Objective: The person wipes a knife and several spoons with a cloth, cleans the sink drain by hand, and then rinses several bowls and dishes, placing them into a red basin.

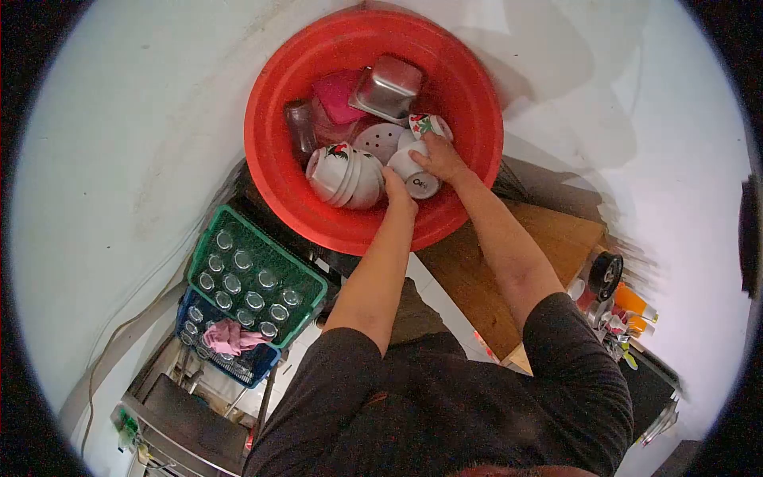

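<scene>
Inside the red plastic tub, white bowls lie tipped on their sides. My right hand grips a white bowl, its fingers close to a rooster-patterned bowl. A white cup with dark marking on its base sits just below. My left hand is between that cup and a nested stack of rooster-patterned bowls, touching the stack's right side. Most of its fingers are hidden. Behind are a perforated white disc, a metal pan, a pink item and a dark glass.
At lower left stand a green basket of upturned glasses and a blue basket with a pink cloth. A wooden tabletop lies right of the tub, with utensils beyond it. White walls rise on both sides.
</scene>
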Demonstrator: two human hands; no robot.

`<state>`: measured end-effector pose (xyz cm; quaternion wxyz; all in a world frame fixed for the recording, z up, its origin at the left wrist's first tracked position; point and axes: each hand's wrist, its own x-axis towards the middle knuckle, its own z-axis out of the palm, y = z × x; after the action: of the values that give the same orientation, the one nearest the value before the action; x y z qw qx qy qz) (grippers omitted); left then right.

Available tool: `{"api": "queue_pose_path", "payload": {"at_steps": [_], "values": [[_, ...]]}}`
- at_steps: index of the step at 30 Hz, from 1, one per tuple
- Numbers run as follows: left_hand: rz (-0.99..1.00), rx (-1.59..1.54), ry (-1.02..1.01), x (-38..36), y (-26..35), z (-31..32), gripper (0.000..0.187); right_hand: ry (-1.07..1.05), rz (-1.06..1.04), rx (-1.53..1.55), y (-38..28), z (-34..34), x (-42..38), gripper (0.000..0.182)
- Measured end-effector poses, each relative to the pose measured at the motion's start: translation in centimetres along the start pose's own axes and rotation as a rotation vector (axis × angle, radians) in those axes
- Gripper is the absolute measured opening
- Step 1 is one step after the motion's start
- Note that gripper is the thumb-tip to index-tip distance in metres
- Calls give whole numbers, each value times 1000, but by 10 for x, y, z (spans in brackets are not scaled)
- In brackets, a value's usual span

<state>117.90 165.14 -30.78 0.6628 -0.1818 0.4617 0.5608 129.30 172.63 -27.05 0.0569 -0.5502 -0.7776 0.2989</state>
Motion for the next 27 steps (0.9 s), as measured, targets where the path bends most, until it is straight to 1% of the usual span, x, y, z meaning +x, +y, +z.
{"api": "queue_pose_path", "payload": {"at_steps": [4,6,8,9,12,14,16,19,21,23,24,25,26,27], "values": [[0,3,15,10,-11,-13,66,-14,-3,-12,-5,-3,-1,58],[16,13,28,10,-12,-15,67,-60,-21,-58,-6,-4,-1,58],[-10,52,84,7,-11,-13,65,-51,-63,-55,-6,0,0,57],[-9,50,85,8,-11,-13,65,-41,-106,-53,-8,-1,1,57],[-9,84,64,1,-4,-11,64,-74,-109,-54,-17,-3,1,54],[-92,58,46,-16,11,-4,65,-105,-149,-86,-17,1,3,52],[-83,45,36,-17,9,-11,65,-137,-191,-118,-20,4,4,51],[-100,36,35,-13,11,-18,62,-81,-239,-168,-23,11,-1,48],[-124,34,48,-7,8,-25,60,-21,-314,-259,-22,12,-3,48],[-120,35,111,1,3,-34,52,-52,-310,-275,-28,5,-4,49],[-113,30,113,0,5,-34,52,-82,-304,-290,-26,5,-4,49],[-120,51,67,-2,7,-34,50,-85,-315,-289,-25,7,-5,49],[-124,71,23,-4,10,-35,48,-35,-337,-295,-25,9,-6,49],[-112,62,30,-2,9,-38,48,14,-360,-299,-22,13,-7,49]]}}
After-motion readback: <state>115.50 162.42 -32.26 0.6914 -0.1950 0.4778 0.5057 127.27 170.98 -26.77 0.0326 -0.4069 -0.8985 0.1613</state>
